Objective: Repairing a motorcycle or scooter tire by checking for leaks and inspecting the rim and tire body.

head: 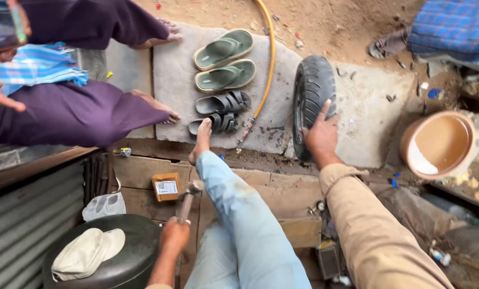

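The right hand (320, 135) lies flat on a small black tyre (313, 101), fingers spread over its tread and near sidewall, steadying it rather than gripping around it. The tyre stands upright on its edge on a grey stone slab (368, 118), right of centre in the scene. The left hand (174, 235) is clenched around the wooden handle of a hammer (188, 197), low and near, with the metal head pointing away towards the far side, just beside a small brown cardboard box (166, 186) resting on wooden planks (138, 174).

Between the 2 hands stretches the person's leg in pale blue trousers (234, 214), bare foot reaching the near edge of the slab. On the slab lie 2 green flip-flops (224, 61) and, nearer, 2 dark strapped sandals (222, 111). A yellow hose (270, 59) runs from the far side down between the footwear and the tyre. At the right sits a round tan basin (440, 143). At the near left a pale cap (87, 252) rests on a black seat (127, 262). Another person in purple cloth (68, 112) sits at the far left, bare feet on the slab
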